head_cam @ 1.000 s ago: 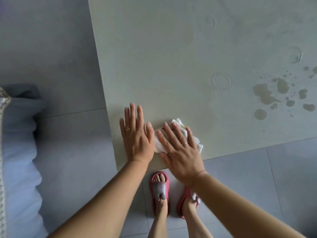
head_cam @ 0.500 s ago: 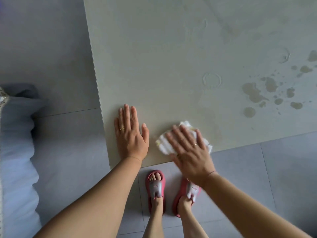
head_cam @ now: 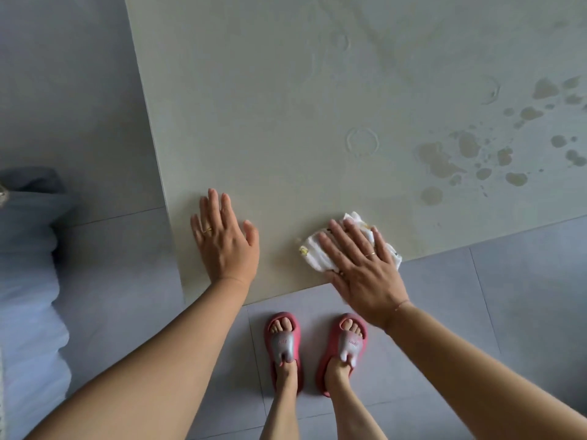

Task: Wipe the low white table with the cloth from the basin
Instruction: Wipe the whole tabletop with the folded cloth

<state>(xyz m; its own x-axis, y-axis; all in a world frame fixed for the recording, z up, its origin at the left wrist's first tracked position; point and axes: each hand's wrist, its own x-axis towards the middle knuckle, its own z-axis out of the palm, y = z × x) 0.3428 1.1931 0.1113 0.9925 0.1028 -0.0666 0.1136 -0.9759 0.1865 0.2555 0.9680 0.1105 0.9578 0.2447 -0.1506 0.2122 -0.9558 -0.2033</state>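
Note:
The low white table fills the upper middle and right of the view. A crumpled white cloth lies on it at the near edge. My right hand presses flat on the cloth, fingers spread, covering most of it. My left hand rests flat and empty on the table near its front left corner, a hand's width left of the cloth. Brownish wet spots and faint ring marks sit on the table to the right and beyond the cloth.
Grey floor tiles surround the table. My feet in red slippers stand just below the table's near edge. A pale blue cushion or bedding lies along the left side.
My right hand has slid the cloth rightward along the near edge, away from my left hand. The left hand has stayed flat near the corner.

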